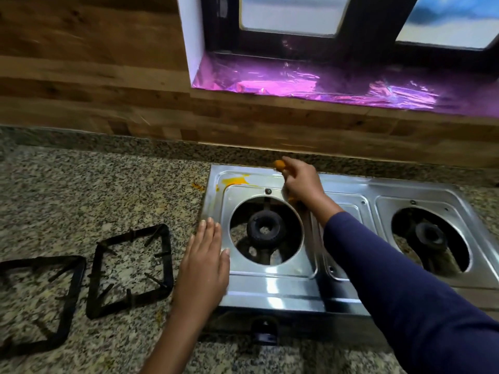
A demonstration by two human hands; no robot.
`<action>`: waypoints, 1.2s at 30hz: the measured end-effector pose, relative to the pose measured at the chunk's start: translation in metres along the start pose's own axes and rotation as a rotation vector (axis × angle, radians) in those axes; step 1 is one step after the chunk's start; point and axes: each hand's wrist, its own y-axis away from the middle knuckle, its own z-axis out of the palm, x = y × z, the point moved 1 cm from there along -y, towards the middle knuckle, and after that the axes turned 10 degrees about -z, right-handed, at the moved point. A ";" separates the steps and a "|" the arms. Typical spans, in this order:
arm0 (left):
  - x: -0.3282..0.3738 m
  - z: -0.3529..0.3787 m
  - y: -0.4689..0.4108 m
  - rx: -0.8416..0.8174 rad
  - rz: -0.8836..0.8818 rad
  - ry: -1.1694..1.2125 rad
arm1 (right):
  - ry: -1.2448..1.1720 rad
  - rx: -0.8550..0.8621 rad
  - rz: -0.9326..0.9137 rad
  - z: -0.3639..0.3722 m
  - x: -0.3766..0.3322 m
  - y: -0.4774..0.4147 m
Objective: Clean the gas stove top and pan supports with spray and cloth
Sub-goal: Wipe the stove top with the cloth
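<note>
Black metal first, at the far left: a square pan support [74,295] lies flat on the speckled granite bench [108,184]. A second square pan support [129,303] lies just beside it on the right, and the two do not touch. Next I see the left hand [205,265] laid flat over the front left edge of the two-burner stainless steel stove top [270,290]. Its fingers [209,230] are straight, close together and hold nothing. At the stove's rear left corner sits a yellow smear [235,181], with the black ring of the left burner [266,230] in its round opening below it. Right of the smear, at the back rim, the right hand [299,182] has its fingers curled round an orange-stained cloth wad [279,165]. The blur lets me call it a cloth, but little more. A dark blue sleeve [405,279] crosses the middle of the stove. Beyond it, the right burner [429,234] sits in its own opening with no support over it.
</note>
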 end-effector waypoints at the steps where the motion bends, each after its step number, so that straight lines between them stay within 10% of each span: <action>1: 0.000 0.000 -0.001 0.002 0.004 -0.001 | -0.068 -0.002 0.045 -0.002 0.001 -0.006; 7: 0.000 0.001 -0.002 -0.007 0.001 -0.008 | -0.172 -0.132 0.033 0.035 -0.046 -0.027; 14: 0.000 -0.004 0.003 0.072 -0.115 0.138 | 0.079 -0.215 -0.320 0.114 -0.134 -0.012; 22: 0.002 -0.012 0.008 0.092 -0.240 0.139 | 0.022 -0.465 -0.807 0.081 -0.078 -0.001; 29: 0.006 -0.014 0.008 0.093 -0.232 0.157 | 0.338 -0.281 -0.241 0.093 -0.097 -0.005; 36: 0.007 -0.027 0.010 0.112 -0.339 0.385 | 0.166 -0.538 -0.765 0.093 -0.115 0.033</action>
